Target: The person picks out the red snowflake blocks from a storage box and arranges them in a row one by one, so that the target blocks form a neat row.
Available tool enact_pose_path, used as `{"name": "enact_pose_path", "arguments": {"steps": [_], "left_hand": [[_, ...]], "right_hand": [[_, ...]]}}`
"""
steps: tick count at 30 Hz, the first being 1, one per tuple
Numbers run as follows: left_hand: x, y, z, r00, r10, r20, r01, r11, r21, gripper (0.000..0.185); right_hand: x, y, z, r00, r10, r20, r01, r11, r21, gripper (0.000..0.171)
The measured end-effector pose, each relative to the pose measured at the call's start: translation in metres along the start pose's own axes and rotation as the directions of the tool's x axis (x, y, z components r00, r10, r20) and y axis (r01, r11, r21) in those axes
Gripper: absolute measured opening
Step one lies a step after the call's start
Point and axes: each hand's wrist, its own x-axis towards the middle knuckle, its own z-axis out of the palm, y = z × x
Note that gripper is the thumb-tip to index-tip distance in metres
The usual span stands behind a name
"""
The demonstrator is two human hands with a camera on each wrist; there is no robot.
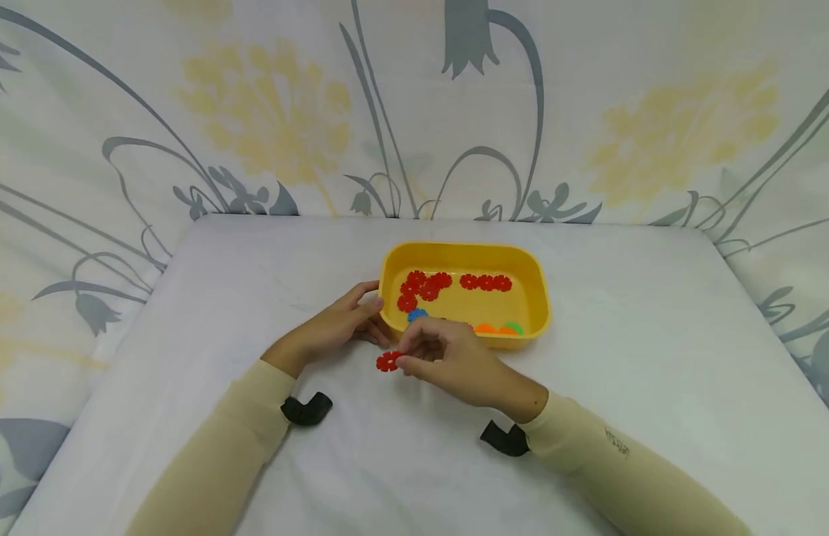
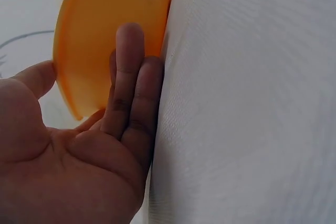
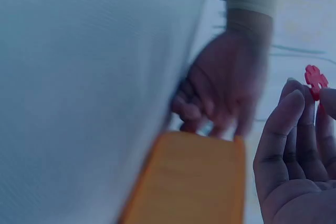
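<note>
Red flower-shaped plastic disc [image 1: 388, 362] pinched at fingertips of right hand [image 1: 448, 361], just above white cloth-covered table [image 1: 655, 417], near side of tray. Left of that grip: left hand [image 1: 337, 327], fingers fairly straight against left wall of yellow rounded plastic tray [image 1: 535, 294], thumb at rim, holding nothing, likely bracing it from sliding. Beyond the grip, inside tray: more red discs [image 1: 484, 282], blue [image 1: 417, 314], orange [image 1: 484, 327], green [image 1: 513, 327] pieces.

Bare white tabletop [image 1: 655, 357] lies open around the yellow tray [image 1: 535, 298], the only obstacle.
</note>
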Motion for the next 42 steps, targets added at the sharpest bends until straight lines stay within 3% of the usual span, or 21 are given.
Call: {"name": "enact_pose_path", "arguments": {"steps": [5, 8, 16, 23, 30, 42], "left_hand": [[0.001, 0.0, -0.001, 1.0, 0.012, 0.001, -0.012, 1.0, 0.002, 0.061], [0.002, 0.0, -0.001, 1.0, 0.012, 0.006, -0.012, 1.0, 0.0, 0.062], [0.005, 0.005, 0.0, 1.0, 0.014, 0.002, -0.014, 1.0, 0.0, 0.058], [0.005, 0.005, -0.002, 1.0, 0.016, -0.005, -0.016, 1.0, -0.019, 0.056], [0.002, 0.003, -0.001, 1.0, -0.013, -0.007, 0.013, 1.0, -0.023, 0.057], [0.004, 0.002, -0.001, 1.0, -0.01, -0.006, 0.009, 1.0, -0.028, 0.057]], "right_hand": [[0.005, 0.016, 0.005, 0.995, 0.025, 0.095, -0.022, 0.999, -0.034, 0.011], [0.006, 0.022, 0.002, 0.986, 0.085, 0.144, -0.08, 0.996, -0.043, 0.011], [0.009, 0.033, -0.004, 0.928, 0.245, 0.28, -0.216, 0.967, -0.132, 0.008], [0.013, 0.038, -0.004, 0.91, 0.338, 0.239, -0.305, 0.938, -0.164, 0.009], [0.014, 0.039, 0.0, 0.909, 0.357, 0.215, -0.318, 0.927, -0.198, 0.01], [0.015, 0.04, 0.001, 0.911, 0.366, 0.19, -0.324, 0.921, -0.216, 0.014]]}}
